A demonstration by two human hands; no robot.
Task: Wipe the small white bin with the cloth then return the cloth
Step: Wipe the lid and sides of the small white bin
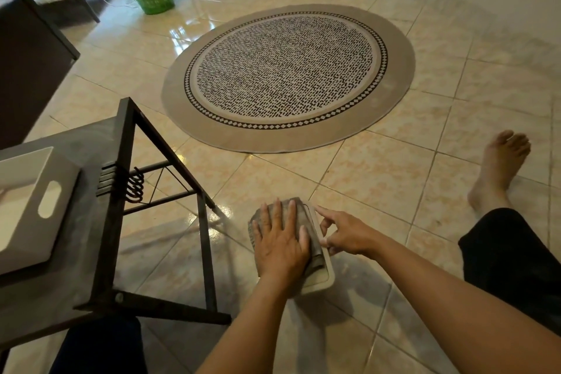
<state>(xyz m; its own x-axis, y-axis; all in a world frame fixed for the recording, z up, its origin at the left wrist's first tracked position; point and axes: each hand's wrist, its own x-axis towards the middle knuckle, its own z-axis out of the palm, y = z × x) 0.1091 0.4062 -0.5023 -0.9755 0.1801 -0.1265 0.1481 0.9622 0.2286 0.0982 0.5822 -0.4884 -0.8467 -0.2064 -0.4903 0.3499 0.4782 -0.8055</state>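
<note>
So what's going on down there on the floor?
A person sitting on the tiled floor is cleaning a small white bin. The left hand lies flat on a grey cloth spread over the bin's top, while the right hand steadies the bin's edge with its fingertips. The bin stands beside a dark metal-framed table, which carries a white tray. The cloth has not yet been put back.

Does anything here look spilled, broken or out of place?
Nothing looks spilled or broken. The small white bin stands on the tiled floor, with the left hand pressing the grey cloth flat on its top and the right hand steadying its edge. The shiny patches on the tiles look like light reflections, not puddles.
</note>
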